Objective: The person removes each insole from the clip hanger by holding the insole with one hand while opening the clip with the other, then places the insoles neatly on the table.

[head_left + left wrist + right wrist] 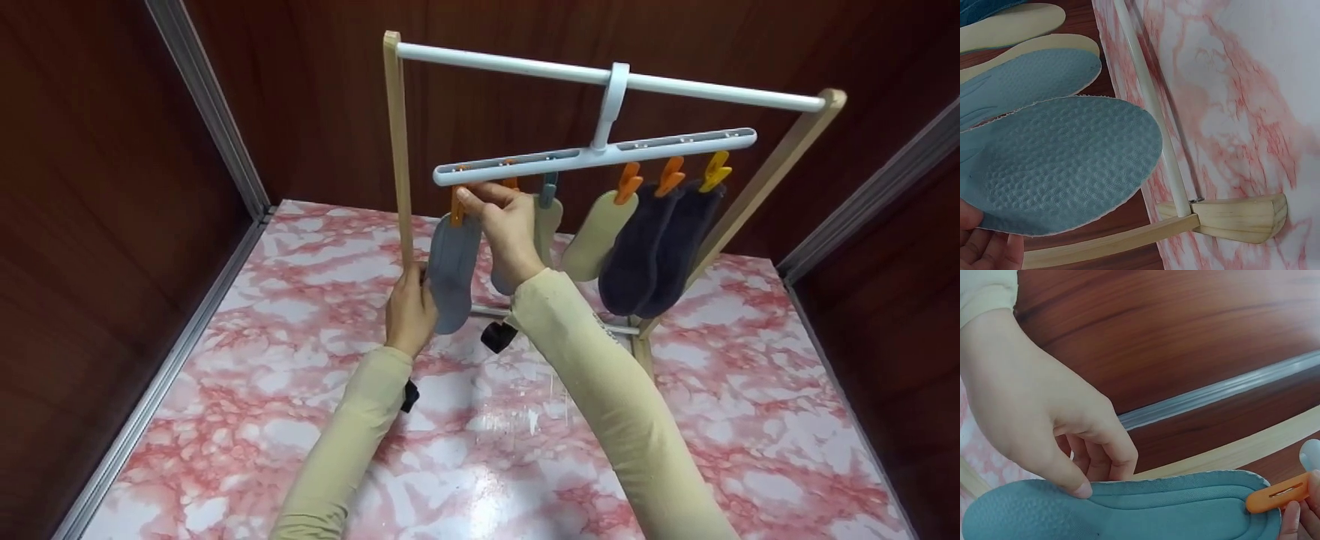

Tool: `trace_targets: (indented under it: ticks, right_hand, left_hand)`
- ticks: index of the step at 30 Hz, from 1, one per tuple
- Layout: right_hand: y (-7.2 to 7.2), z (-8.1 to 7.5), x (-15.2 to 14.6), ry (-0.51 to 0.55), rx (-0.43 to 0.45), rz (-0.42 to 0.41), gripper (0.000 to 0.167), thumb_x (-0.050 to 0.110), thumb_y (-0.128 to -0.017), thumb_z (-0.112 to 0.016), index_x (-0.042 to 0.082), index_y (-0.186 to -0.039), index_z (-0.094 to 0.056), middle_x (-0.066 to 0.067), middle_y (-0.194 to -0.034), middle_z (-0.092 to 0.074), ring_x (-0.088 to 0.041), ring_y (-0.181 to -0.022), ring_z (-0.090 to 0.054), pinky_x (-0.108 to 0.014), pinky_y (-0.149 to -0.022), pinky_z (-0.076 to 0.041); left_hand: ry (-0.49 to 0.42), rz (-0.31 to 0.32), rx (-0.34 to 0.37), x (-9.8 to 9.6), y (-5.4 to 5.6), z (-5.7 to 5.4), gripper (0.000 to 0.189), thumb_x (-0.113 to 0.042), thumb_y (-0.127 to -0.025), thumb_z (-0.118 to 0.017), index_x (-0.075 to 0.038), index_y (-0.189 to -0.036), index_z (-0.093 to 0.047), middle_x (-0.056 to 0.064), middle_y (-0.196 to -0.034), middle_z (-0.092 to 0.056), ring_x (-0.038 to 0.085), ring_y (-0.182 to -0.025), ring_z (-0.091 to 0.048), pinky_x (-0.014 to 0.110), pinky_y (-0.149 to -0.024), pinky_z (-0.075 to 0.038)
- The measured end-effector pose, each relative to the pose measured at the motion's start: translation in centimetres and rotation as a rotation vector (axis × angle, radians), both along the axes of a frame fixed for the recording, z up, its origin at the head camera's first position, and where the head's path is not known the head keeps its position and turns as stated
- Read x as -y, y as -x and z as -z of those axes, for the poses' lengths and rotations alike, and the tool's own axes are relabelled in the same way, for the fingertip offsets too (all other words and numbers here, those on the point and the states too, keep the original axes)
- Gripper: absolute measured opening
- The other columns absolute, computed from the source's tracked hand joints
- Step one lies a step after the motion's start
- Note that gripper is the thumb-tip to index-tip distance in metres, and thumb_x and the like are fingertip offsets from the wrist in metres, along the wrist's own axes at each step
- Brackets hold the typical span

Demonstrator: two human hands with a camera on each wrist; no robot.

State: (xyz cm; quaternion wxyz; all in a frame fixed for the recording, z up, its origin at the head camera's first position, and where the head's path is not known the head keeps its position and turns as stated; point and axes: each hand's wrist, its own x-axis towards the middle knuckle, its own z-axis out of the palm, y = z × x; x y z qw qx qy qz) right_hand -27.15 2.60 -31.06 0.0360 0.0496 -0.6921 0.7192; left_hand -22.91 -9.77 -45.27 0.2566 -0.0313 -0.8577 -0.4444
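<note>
A blue-grey insole (453,270) with a dimpled surface hangs from an orange clothespin (457,206) at the left end of a white hanger (525,166). My right hand (514,232) pinches that clothespin at the insole's top end. Lower down, my left hand (411,311) grips the insole's edge, thumb on its face as the right wrist view shows. Behind it, a second blue insole (1033,79) hangs beside cream insoles (600,236). Further right, dark insoles (645,247) hang from orange (671,176) and yellow clothespins (716,171).
The hanger hooks over the white top bar (517,64) of a rack with wooden posts (397,150). A lower white bar (1154,107) meets a wooden foot (1241,218). Red-and-white marbled surface (300,360) lies beneath, with brown panels (97,187) around it.
</note>
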Motion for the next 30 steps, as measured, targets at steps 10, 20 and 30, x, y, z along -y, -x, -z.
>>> trace_targets:
  ticks: [10, 20, 30]
  right_hand:
    - [0.2, 0.0, 0.2, 0.039, 0.022, 0.022, 0.023, 0.011, -0.085, -0.072, 0.003, -0.106, -0.073, -0.010, -0.104, -0.071, -0.019, -0.097, -0.066, -0.032, -0.088, -0.053]
    - [0.4, 0.0, 0.7, 0.063, 0.010, 0.018, 0.023, 0.010, -0.085, -0.072, 0.003, -0.106, -0.073, -0.008, -0.106, -0.072, -0.017, -0.104, -0.065, -0.032, -0.093, -0.050]
    - [0.5, 0.1, 0.5, 0.013, -0.024, 0.028, 0.026, 0.014, -0.086, -0.071, 0.003, -0.110, -0.072, -0.010, -0.110, -0.071, -0.018, -0.103, -0.066, -0.032, -0.093, -0.050]
  left_hand:
    - [0.009, 0.013, -0.018, -0.2, -0.4, 0.3, 0.019, -0.001, -0.097, -0.047, 0.000, -0.115, -0.054, 0.020, -0.108, -0.063, 0.035, -0.098, -0.064, 0.046, -0.082, -0.053]
    - [0.006, 0.010, -0.010, 0.7, -1.0, 1.8, 0.019, 0.002, -0.094, -0.050, 0.002, -0.112, -0.057, 0.020, -0.102, -0.065, 0.034, -0.092, -0.065, 0.045, -0.079, -0.053]
    - [-0.209, 0.023, 0.054, 0.8, -2.0, 1.7, 0.018, 0.005, -0.092, -0.052, 0.006, -0.108, -0.057, 0.022, -0.097, -0.064, 0.033, -0.089, -0.063, 0.043, -0.077, -0.053]
